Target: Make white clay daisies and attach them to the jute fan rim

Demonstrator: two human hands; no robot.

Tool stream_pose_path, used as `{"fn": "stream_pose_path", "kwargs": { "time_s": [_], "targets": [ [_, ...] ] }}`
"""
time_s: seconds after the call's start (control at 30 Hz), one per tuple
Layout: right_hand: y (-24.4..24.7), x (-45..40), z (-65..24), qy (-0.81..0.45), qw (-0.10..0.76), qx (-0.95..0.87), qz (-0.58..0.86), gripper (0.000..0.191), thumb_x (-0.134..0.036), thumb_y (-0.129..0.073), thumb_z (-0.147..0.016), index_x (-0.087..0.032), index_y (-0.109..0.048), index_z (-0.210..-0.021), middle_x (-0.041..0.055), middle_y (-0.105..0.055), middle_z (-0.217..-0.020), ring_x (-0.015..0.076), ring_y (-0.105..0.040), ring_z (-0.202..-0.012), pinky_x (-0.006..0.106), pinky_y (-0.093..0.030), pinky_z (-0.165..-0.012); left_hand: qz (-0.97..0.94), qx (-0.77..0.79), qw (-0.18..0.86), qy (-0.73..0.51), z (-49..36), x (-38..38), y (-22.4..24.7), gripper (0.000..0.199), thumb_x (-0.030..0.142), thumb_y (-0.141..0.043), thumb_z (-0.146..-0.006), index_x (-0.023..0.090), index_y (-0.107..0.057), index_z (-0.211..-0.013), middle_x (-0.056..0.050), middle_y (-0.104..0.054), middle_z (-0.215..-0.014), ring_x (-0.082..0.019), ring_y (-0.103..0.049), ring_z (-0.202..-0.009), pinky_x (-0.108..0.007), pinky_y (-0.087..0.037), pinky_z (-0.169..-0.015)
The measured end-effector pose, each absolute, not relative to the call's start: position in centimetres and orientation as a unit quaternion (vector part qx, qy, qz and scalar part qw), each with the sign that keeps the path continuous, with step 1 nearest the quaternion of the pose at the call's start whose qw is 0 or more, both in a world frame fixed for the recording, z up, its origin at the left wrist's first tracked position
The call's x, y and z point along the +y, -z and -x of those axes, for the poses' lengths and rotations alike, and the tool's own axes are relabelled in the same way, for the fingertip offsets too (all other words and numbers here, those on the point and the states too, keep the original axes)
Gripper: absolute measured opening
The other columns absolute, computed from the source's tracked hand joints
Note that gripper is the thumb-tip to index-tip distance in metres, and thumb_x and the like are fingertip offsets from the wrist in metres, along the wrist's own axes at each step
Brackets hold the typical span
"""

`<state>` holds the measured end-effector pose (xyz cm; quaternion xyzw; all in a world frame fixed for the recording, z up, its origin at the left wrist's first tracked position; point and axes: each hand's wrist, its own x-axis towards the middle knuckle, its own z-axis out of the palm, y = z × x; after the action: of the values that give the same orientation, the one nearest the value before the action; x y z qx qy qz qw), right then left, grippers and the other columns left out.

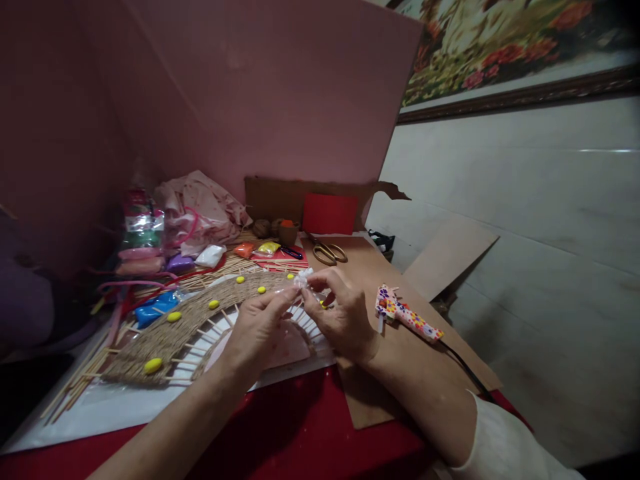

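My left hand and my right hand meet over the upper right part of a fan-shaped craft piece. Their fingertips pinch a small white crinkled material, which looks like a clear plastic packet; its exact shape is too small to tell. Below them lies the arched twine band of the craft, dotted with several yellow ovals such as the one at its lower left. Thin sticks run inward from the band towards a pale pink half-round piece, partly hidden by my left hand.
A flowered glue gun with a black cord rests on brown cardboard at the right. Gold-handled scissors, a red card, coloured clay packets and a blue packet lie farther back and left.
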<state>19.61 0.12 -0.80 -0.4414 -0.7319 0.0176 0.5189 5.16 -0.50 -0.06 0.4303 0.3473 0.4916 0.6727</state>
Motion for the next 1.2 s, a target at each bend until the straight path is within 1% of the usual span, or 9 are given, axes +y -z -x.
{"fn": "stream_pose_path", "kwargs": {
  "time_s": [0.1, 0.23, 0.3, 0.43, 0.57, 0.7, 0.87, 0.93, 1.2],
  "targets": [
    [0.9, 0.23, -19.56, -0.014, 0.53, -0.72, 0.447, 0.006, -0.02, -0.056, -0.083, -0.021, -0.061, -0.084, 0.0036, -0.063, -0.085, 0.0138, -0.059, -0.075, 0.024, -0.049, -0.061, -0.434, 0.393, 0.646, -0.49, -5.36, -0.74, -0.22, 0.019, 0.041, -0.073, -0.068, 0.022, -0.074, -0.07, -0.004, -0.071, -0.069, -0.024, -0.063, -0.08, -0.032, -0.043, -0.066],
    [0.96, 0.46, -19.63, -0.032, 0.557, -0.697, 0.45, 0.008, -0.02, -0.054, -0.084, -0.02, -0.061, -0.08, 0.0028, -0.063, -0.08, 0.0128, -0.059, -0.07, 0.023, -0.048, -0.057, -0.432, 0.362, 0.669, -0.484, -5.53, -0.7, -0.46, 0.022, 0.039, -0.067, -0.075, 0.022, -0.074, -0.086, -0.005, -0.072, -0.1, -0.025, -0.057, -0.103, -0.029, -0.041, -0.071],
    [0.99, 0.51, -19.72, -0.05, 0.564, -0.696, 0.441, 0.009, -0.02, -0.053, -0.085, -0.02, -0.061, -0.089, 0.0018, -0.062, -0.079, 0.0122, -0.059, -0.067, 0.022, -0.048, -0.055, -0.433, 0.328, 0.688, -0.482, -5.44, -0.5, -0.42, 0.025, 0.038, -0.064, -0.078, 0.022, -0.073, -0.095, -0.006, -0.068, -0.114, -0.025, -0.052, -0.114, -0.03, -0.04, -0.076],
    [0.99, 0.34, -19.96, -0.051, 0.532, -0.738, 0.412, 0.028, -0.015, -0.053, -0.084, -0.026, -0.059, -0.108, 0.0013, -0.062, -0.086, 0.0131, -0.059, -0.074, 0.025, -0.05, -0.06, -0.418, 0.319, 0.699, -0.485, -5.11, -0.18, -0.32, 0.026, 0.037, -0.062, -0.08, 0.021, -0.071, -0.098, -0.008, -0.064, -0.121, -0.026, -0.049, -0.117, -0.032, -0.039, -0.082],
    [0.78, 0.14, -20.1, -0.024, 0.517, -0.755, 0.403, 0.023, -0.016, -0.048, -0.087, -0.026, -0.062, -0.101, 0.0035, -0.062, -0.096, 0.0159, -0.06, -0.087, 0.028, -0.05, -0.068, -0.398, 0.315, 0.715, -0.481, -4.94, -0.14, -0.41, 0.026, 0.037, -0.064, -0.078, 0.022, -0.071, -0.098, -0.006, -0.065, -0.12, -0.024, -0.052, -0.113, -0.031, -0.04, -0.081],
    [0.52, 0.05, -19.96, -0.013, 0.503, -0.75, 0.43, 0.015, -0.023, -0.048, -0.089, -0.022, -0.061, -0.098, 0.0052, -0.064, -0.095, 0.016, -0.061, -0.085, 0.027, -0.049, -0.067, -0.422, 0.334, 0.684, -0.493, -5.0, -0.26, -0.44, 0.028, 0.039, -0.066, -0.077, 0.021, -0.072, -0.098, -0.007, -0.068, -0.115, -0.024, -0.055, -0.11, -0.03, -0.041, -0.078],
    [0.54, 0.05, -19.71, 0.0, 0.515, -0.733, 0.445, 0.008, -0.025, -0.056, -0.085, -0.02, -0.061, -0.089, 0.0034, -0.066, -0.085, 0.0137, -0.062, -0.076, 0.023, -0.048, -0.062, -0.475, 0.391, 0.615, -0.494, -5.06, -0.64, -0.54, 0.025, 0.041, -0.071, -0.07, 0.019, -0.075, -0.082, -0.005, -0.073, -0.077, -0.023, -0.063, -0.083, -0.029, -0.045, -0.065],
    [0.64, 0.12, -19.71, 0.006, 0.523, -0.726, 0.446, 0.007, -0.023, -0.056, -0.084, -0.019, -0.061, -0.086, 0.0026, -0.066, -0.082, 0.0129, -0.061, -0.073, 0.023, -0.047, -0.061, -0.487, 0.389, 0.608, -0.492, -5.07, -0.77, -0.64, 0.024, 0.04, -0.073, -0.069, 0.02, -0.075, -0.081, -0.004, -0.072, -0.071, -0.022, -0.063, -0.078, -0.029, -0.046, -0.063],
    [0.82, 0.54, -19.67, -0.04, 0.581, -0.678, 0.448, 0.006, -0.019, -0.055, -0.083, -0.018, -0.06, -0.08, -0.0003, -0.063, -0.071, 0.0102, -0.058, -0.06, 0.021, -0.046, -0.054, -0.409, 0.349, 0.679, -0.499, -5.15, -0.34, -0.34, 0.025, 0.038, -0.067, -0.077, 0.023, -0.074, -0.096, -0.005, -0.071, -0.106, -0.019, -0.059, -0.097, -0.026, -0.042, -0.072]
  ]
}}
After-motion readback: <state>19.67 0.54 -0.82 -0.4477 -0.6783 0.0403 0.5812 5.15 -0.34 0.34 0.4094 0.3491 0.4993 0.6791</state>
